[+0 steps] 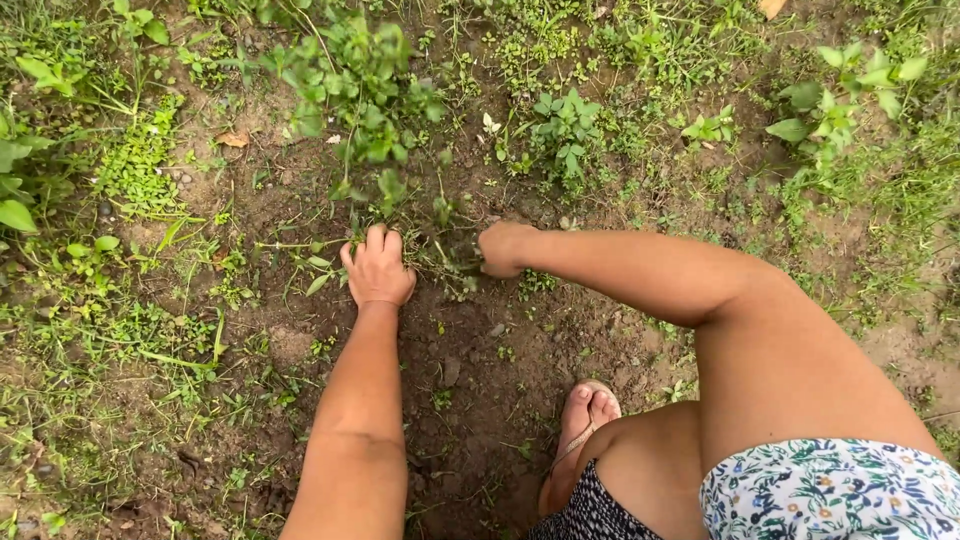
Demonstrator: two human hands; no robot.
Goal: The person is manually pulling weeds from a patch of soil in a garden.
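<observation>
My left hand [377, 268] is fisted on the ground at the foot of a tall leafy weed [360, 95], its fingers closed around low stems there. My right hand [503, 248] is closed on a tuft of thin weed stems [450, 255] that lies between the two hands. Both arms reach forward over dark bare soil [480, 370]. The fingertips of both hands are hidden in the plants.
My foot in a sandal [585, 425] rests on the soil by my bent knee. Low weeds and grass [140, 170] cover the ground to the left, back and right. A small leafy plant [567, 125] grows just beyond my right hand.
</observation>
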